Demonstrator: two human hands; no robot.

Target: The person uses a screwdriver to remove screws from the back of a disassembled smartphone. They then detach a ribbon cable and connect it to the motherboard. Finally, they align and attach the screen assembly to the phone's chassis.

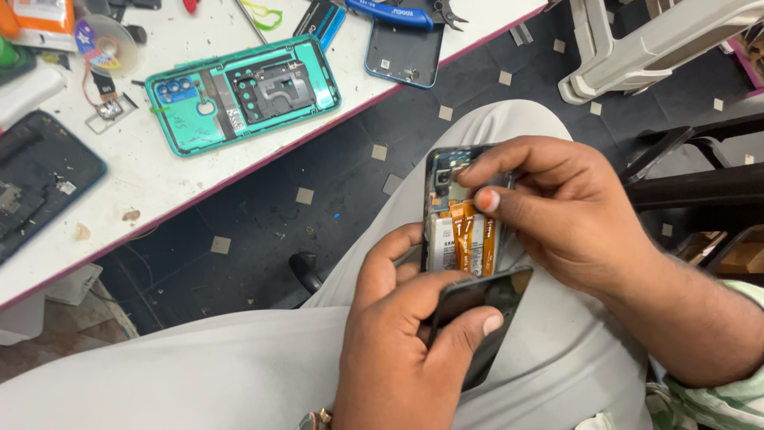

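In the head view, the person sits with an opened phone [461, 219] held over the lap, well clear of the bench [159, 191]. The phone's back is off, showing a pale battery, orange flex ribbons [469, 231] running down across it, and a camera module near the top edge.

The left hand [406, 334] has its grip clamped from below: fingers wrap the phone's lower left edge while the thumb presses on a dark, glossy panel [485, 318] that overlaps the phone's lower end at a tilt. Whether that panel is the loosened screen or a separate cover cannot be told.

The right hand [557, 207] comes in from the right, its grip pinched together at the phone's upper part, thumb and forefinger meeting just where the orange ribbons begin, beside the camera module. What exactly sits between the fingertips is too small to make out.

Judging from this, the step in hand is work on a ribbon connector near the top of the board. The next move would call for a light, straight touch by the fingertips while the left hand keeps the body steady, as the ribbons look thin and easily creased.

On the bench lie a teal phone shell [243, 95], a dark back cover [402, 52], blue-handled cutters [390, 13] and another dark opened device [36, 187] at the left edge.
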